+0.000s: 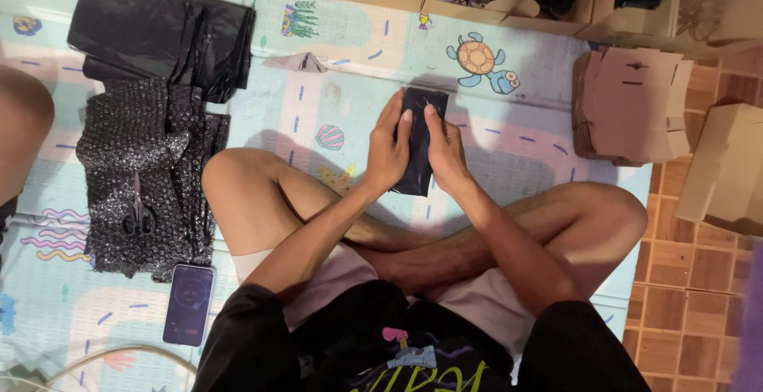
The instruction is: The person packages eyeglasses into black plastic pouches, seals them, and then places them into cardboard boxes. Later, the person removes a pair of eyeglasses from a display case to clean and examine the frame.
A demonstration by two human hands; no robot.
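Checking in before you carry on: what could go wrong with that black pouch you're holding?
The black pouch is held only by the fingertips of the left hand and right hand, so it might slip onto the mat. The scissors and phone lie near the left knee and could get knocked.

A pale blue play mat (pixel 350 34) printed with sea creatures carries black bubble wrap (pixel 143 177) and black bags (pixel 159 30).

Home packing spot, children's play mat (pixel 334 82), flat cardboard boxes (pixel 632 106), tiled floor (pixel 683 281)
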